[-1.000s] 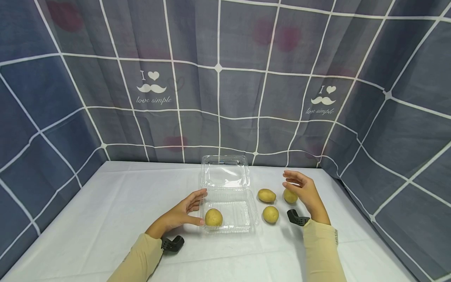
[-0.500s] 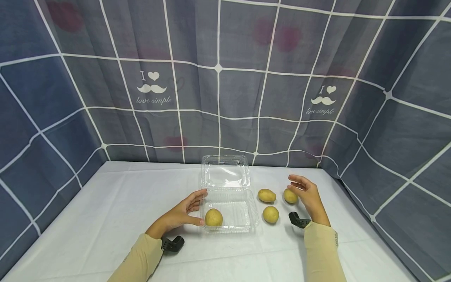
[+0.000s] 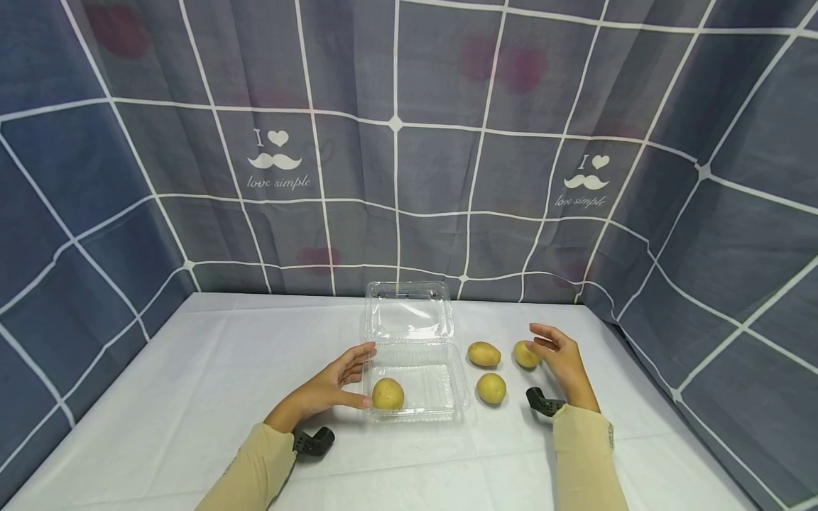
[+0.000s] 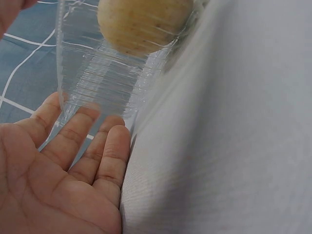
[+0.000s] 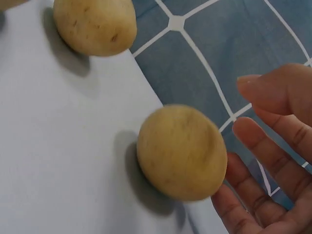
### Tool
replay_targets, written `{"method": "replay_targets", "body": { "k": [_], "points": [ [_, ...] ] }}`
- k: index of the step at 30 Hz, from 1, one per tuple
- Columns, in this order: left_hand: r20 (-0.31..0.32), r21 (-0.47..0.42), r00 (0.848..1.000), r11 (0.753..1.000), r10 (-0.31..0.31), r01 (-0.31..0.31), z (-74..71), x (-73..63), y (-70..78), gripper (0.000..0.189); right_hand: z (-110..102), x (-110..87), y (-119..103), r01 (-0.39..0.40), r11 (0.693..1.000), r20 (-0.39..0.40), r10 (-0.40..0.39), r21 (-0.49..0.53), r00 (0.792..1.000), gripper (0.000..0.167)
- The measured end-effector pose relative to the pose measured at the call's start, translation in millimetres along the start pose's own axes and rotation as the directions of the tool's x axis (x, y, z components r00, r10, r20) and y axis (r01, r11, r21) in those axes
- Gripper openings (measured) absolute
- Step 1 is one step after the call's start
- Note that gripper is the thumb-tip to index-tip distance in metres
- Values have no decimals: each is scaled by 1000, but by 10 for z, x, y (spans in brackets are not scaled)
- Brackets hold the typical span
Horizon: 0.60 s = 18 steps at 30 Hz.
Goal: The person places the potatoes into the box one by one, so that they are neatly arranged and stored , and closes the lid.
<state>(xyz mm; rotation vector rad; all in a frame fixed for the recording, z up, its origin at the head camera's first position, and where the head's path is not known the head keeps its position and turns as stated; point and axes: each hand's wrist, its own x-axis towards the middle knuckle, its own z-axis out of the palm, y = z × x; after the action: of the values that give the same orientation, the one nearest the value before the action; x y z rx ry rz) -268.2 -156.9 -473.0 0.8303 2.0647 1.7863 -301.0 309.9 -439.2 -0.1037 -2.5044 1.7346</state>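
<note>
A clear plastic clamshell container (image 3: 422, 376) stands with its lid (image 3: 409, 312) raised at the back. One potato (image 3: 388, 394) sits in its front left corner. My left hand (image 3: 335, 383) rests along the left side, thumb near the front corner; in the left wrist view its straight fingers (image 4: 114, 153) meet the ribbed wall. To the right of the container, my right hand (image 3: 562, 358) is beside a round potato (image 3: 525, 355), thumb and fingers apart. The right wrist view has this potato (image 5: 181, 152) on the cloth, with the fingertips right at its side.
Two more potatoes, an oblong one (image 3: 483, 354) and a round one (image 3: 491, 389), lie between the container and the right hand. A white cloth (image 3: 192, 397) covers the table. Grey checked curtains (image 3: 434, 170) hang behind and at both sides.
My right hand has shifted slightly right and toward me, down beside the right-hand potato, uncovering more of it. The left hand, the container and the potatoes stay where they were.
</note>
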Motion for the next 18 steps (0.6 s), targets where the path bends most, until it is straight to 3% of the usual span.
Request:
{"method": "replay_targets", "body": {
  "k": [10,18],
  "points": [
    [4,8,1000,1000,-10,10,-3,13,-5,108,-61,-27,122,-22,999,54,23,-27,998,65],
    [3,4,1000,1000,-3,3,-4,8,-9,110,-82,-2,207,-69,998,110,67,13,992,72]
  ]
}}
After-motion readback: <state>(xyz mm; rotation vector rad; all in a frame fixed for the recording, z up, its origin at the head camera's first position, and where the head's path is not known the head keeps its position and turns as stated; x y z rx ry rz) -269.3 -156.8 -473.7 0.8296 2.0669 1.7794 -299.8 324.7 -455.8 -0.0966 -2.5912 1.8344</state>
